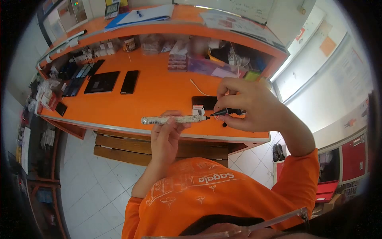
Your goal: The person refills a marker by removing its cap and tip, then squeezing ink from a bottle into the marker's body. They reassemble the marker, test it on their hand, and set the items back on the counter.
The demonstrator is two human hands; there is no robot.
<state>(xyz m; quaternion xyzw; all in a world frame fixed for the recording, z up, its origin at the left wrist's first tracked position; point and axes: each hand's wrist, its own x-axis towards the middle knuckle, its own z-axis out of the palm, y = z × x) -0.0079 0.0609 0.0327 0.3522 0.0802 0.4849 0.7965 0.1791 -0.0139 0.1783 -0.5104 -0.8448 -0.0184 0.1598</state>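
In my left hand (167, 133) a whitish marker (171, 119) with printed text lies level, gripped between thumb and fingers. Its dark tip points right. My right hand (248, 105) pinches a slim black piece with a pointed end (227, 112), held right at the marker's tip. The kind of this black piece cannot be made out, since the fingers cover part of it. Just behind the hands, a small white and orange box (197, 110) stands on the orange desk (159, 95) by a black phone (203, 102).
Further left on the desk lie another dark phone (129, 82) and a black tablet-like device (102, 82). Stacked small boxes (178, 59) and a clear purple folder (207, 67) fill the shelf underside. A wooden bench (123, 149) stands below the desk's front edge.
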